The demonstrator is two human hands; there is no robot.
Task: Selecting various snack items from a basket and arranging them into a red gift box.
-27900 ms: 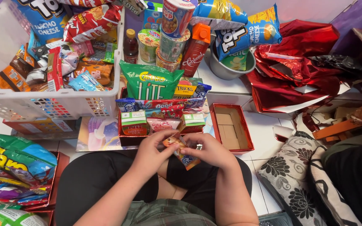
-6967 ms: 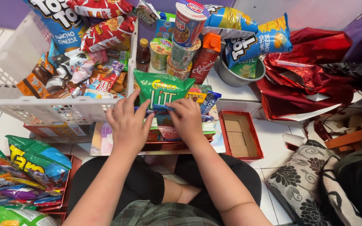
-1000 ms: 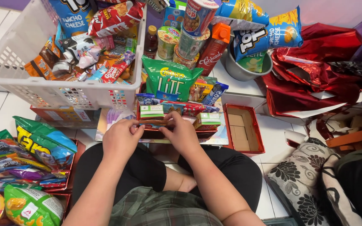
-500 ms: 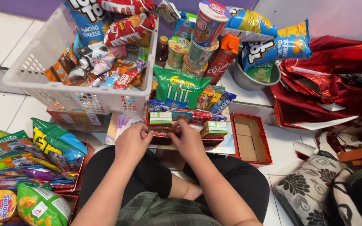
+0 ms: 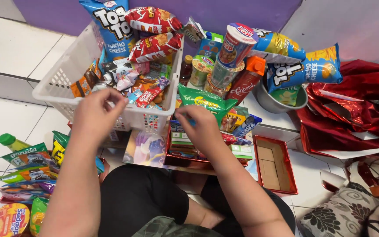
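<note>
Both hands have lifted away from the red tray since half a second ago. Now the left hand (image 5: 95, 115) hangs at the front rim of the white basket (image 5: 58, 83), fingers curled loosely, nothing visibly gripped. Beside it, the right hand (image 5: 200, 127) rests over the red tray (image 5: 185, 160) of small boxes, just below the green snack bag (image 5: 205, 103); whether its grip holds anything cannot be told.
</note>
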